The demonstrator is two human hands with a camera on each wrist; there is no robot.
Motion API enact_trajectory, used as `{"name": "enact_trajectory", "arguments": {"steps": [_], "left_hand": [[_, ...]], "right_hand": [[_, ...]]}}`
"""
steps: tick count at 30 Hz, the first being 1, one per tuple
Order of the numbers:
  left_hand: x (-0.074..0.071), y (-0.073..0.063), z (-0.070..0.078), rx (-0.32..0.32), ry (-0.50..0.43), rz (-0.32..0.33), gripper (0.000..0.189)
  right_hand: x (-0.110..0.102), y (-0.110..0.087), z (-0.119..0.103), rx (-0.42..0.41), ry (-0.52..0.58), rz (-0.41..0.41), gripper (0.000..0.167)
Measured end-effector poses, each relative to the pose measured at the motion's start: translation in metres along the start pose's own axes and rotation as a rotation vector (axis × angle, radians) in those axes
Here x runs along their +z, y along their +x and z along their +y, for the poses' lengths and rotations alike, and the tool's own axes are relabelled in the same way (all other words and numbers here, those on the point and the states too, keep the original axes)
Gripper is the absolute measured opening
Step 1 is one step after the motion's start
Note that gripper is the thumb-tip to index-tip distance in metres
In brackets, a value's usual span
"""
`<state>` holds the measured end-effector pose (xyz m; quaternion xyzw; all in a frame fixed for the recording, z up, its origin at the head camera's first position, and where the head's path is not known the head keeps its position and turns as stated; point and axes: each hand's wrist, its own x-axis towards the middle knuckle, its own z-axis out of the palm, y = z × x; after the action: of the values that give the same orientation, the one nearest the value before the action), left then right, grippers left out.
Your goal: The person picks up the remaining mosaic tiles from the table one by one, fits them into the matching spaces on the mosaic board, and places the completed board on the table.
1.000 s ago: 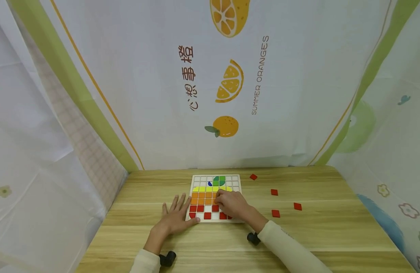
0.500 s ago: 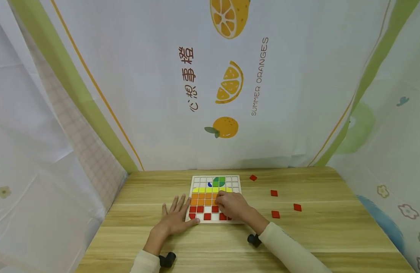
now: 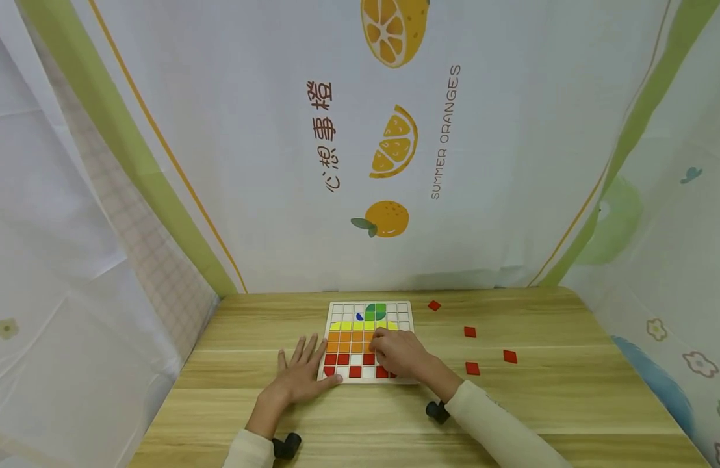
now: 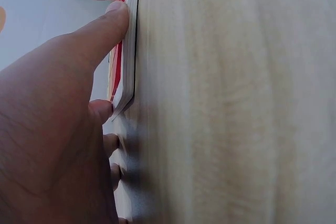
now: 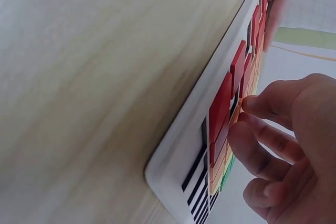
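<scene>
A white grid puzzle board lies flat on the wooden table, holding rows of yellow tiles, orange tiles and red tiles. Green pieces and a small blue piece sit near its top. My left hand rests at the board's left side, fingers spread, thumb on the lower left corner. Over the right half, my right hand bends its thumb and fingers down to the orange row. In the right wrist view they pinch an orange tile. The palm hides several cells.
Several loose red tiles lie right of the board, among them a far one and a near one. Black wrist cameras sit at both wrists. A white printed curtain stands behind the table.
The right fingertips have shifted very slightly over the orange row. The left hand, board and loose red tiles keep their places; the head view has tilted slightly.
</scene>
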<state>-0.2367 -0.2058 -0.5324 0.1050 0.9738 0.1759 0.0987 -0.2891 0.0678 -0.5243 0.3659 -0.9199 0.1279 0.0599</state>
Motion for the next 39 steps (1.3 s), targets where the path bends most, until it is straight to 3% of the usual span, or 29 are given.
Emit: {"name": "enact_trajectory", "arguments": {"steps": [6, 13, 21, 33, 39], "left_hand": [[-0.001, -0.001, 0.001, 0.001, -0.007, 0.007, 0.099], [0.002, 0.0, -0.003, 0.039, -0.05, 0.035, 0.099], [-0.002, -0.002, 0.0, 0.007, -0.019, 0.002, 0.099], [-0.001, -0.001, -0.002, 0.024, -0.032, 0.01, 0.098], [-0.002, -0.002, 0.001, 0.017, -0.03, 0.006, 0.099]], "right_hand": [[-0.003, -0.001, -0.001, 0.023, 0.012, -0.003, 0.017], [-0.008, -0.005, 0.002, 0.025, 0.015, 0.087, 0.01], [-0.015, -0.012, 0.015, 0.081, 0.0, 0.136, 0.004], [-0.03, -0.026, 0.045, 0.257, 0.149, 0.183, 0.008], [-0.035, -0.03, 0.066, 0.279, 0.168, 0.202, 0.006]]}}
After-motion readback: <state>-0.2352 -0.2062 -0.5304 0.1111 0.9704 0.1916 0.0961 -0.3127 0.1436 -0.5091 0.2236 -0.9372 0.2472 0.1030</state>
